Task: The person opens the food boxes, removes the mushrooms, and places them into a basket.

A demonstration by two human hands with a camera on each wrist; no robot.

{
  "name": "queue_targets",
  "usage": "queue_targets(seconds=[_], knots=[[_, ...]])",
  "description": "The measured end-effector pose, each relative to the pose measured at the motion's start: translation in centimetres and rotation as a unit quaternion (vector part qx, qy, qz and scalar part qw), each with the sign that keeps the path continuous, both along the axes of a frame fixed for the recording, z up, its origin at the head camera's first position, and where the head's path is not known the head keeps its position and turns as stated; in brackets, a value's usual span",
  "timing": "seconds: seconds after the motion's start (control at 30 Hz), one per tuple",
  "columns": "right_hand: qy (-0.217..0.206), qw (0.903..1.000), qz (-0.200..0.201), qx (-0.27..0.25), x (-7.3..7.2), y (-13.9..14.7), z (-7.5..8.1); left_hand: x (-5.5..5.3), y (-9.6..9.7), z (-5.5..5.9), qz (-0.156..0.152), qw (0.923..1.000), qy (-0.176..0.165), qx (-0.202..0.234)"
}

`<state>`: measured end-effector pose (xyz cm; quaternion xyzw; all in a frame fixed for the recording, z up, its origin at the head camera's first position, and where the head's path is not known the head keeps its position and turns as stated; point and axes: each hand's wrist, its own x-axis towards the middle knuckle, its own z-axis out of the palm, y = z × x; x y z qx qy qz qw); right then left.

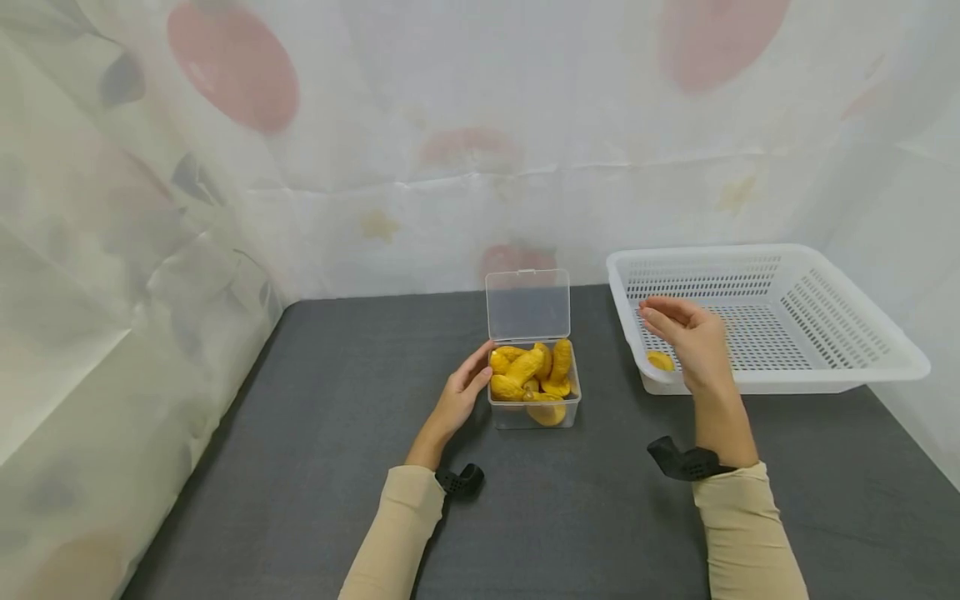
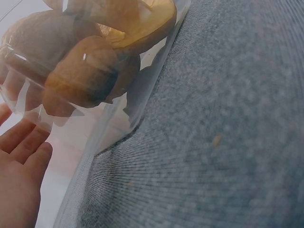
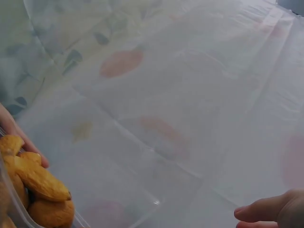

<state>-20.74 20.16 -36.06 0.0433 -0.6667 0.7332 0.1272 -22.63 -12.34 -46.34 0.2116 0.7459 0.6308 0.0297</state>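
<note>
A clear plastic box (image 1: 534, 417) with its lid (image 1: 528, 306) raised stands on the dark table. Several yellow gourd-like pieces (image 1: 525, 367) with rounded bodies and narrower ends fill it to about the rim. The left hand (image 1: 459, 398) lies against the box's left side, with mostly straight fingers touching the wall. Over the left rim of a white basket (image 1: 795, 382) hangs the right hand (image 1: 693, 337), its fingers loosely bent and nothing visible between them. Below that hand, one yellow piece (image 1: 660, 360) lies in the basket's near left corner.
The perforated basket stands at the back right of the grey tabletop (image 1: 360, 375). Patterned sheeting (image 1: 450, 100) hangs behind the table and along its left side. A black wrist strap (image 1: 461, 481) sits on the left wrist, another strap (image 1: 693, 462) on the right.
</note>
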Motion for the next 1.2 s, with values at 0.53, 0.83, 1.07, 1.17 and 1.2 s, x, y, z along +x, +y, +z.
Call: queue_targets(seconds=[0.53,0.83,1.07,1.17,1.2], knots=[[-0.033,0.9891,0.058,0.132,0.1,-3.9,-0.6,0.0,0.1,0.0,0.009,0.9999,0.004,-0.009],[-0.054,0.9743,0.083,0.202,-0.1,-5.5,-1.3,-0.1,0.0,-0.1,0.009,0.9999,0.004,-0.007],[-0.068,0.9643,0.103,0.235,0.0,-7.1,-1.9,0.0,-0.1,0.0,0.001,1.0,0.007,-0.005],[-0.066,0.9616,0.11,0.242,0.2,-7.7,-2.1,0.0,-0.1,0.0,0.002,1.0,0.0,-0.006],[-0.064,0.9608,0.113,0.245,0.2,-7.9,-2.2,0.1,0.0,0.1,0.003,1.0,-0.001,-0.007]])
